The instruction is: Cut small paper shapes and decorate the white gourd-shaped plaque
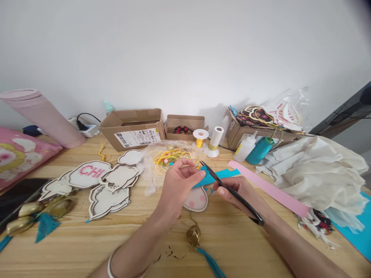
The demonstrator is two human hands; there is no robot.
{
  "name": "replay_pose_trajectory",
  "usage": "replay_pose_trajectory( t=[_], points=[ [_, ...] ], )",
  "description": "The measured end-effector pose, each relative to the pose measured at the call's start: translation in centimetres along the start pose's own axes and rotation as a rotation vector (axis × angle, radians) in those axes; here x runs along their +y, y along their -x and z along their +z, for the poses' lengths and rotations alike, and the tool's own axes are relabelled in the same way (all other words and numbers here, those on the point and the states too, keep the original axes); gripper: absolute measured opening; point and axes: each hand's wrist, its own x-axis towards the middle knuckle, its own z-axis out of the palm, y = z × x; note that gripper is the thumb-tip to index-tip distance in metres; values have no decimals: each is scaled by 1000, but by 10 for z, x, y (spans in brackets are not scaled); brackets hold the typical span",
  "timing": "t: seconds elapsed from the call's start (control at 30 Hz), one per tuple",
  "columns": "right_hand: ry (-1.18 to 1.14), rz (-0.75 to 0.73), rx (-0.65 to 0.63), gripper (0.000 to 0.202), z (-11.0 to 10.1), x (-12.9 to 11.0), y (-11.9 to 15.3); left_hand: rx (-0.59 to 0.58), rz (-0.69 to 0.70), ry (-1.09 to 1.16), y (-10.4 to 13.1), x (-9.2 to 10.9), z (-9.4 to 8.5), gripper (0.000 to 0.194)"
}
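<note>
Near the middle, my left hand (185,177) pinches the left end of a blue strip (223,173) between thumb and fingers. My right hand (236,193) is closed round black scissors (239,199), whose tips point up and left across the strip. Whether the blades are parted is hard to see. Below the strip lies a pale plaque with pink spots (197,200), partly hidden by my left hand. A gold bell (193,235) with blue ribbon (210,262) hangs from its cord, lying on the table.
Cloud-shaped wooden pieces (108,200) and gold bells (31,209) lie left. Behind are a cardboard box (133,129), yellow cord (169,158), spools (216,139) and a glue bottle (245,147). To the right are a pink strip (275,191) and white fabric (321,173).
</note>
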Motion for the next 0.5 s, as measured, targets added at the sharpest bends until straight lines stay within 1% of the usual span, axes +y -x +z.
replay_pose_trajectory(
  t=[0.1,0.37,0.5],
  points=[
    [52,-29,-33,45,-5,-1,0,-22,7,-45,-1,0,-2,28],
    [118,20,-79,44,-14,0,2,-46,7,-113,-2,1,-3,28],
    [127,57,-104,45,-17,-4,3,-49,-3,-154,-3,2,-4,30]
  ],
)
